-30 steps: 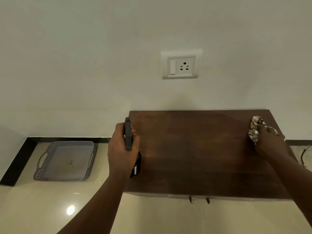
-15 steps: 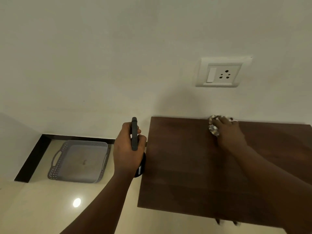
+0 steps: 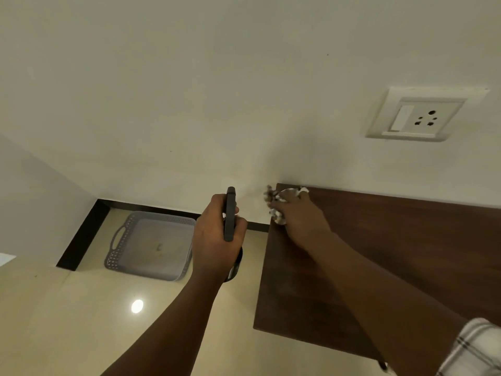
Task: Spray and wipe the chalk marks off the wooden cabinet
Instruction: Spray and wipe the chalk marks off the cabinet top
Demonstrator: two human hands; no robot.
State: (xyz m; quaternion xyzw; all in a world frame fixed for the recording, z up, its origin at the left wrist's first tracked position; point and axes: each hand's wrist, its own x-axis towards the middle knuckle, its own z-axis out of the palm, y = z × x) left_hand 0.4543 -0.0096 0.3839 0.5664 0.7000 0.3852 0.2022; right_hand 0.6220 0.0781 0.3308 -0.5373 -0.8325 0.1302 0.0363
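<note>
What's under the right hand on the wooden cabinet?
A crumpled patterned cloth, pressed on the wooden cabinet top's back left corner by the right hand. Any chalk marks beneath are covered.

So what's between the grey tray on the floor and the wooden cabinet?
In the head view, the left hand holding the dark spray bottle sits between the tray and cabinet.

Both forearms are bare and reach forward from the lower edge of the view. The left hand (image 3: 217, 234) is upright with its back toward the camera, curled into a fist around a dark spray bottle (image 3: 230, 214) and held out to the left of the cabinet (image 3: 393, 253). The right hand (image 3: 299, 217) is stretched farther forward, palm down at the cabinet's far left corner, its fingers (image 3: 282, 204) bunched over a crumpled cloth (image 3: 276, 198). A checked sleeve (image 3: 471, 348) shows at the right arm's upper end.
</note>
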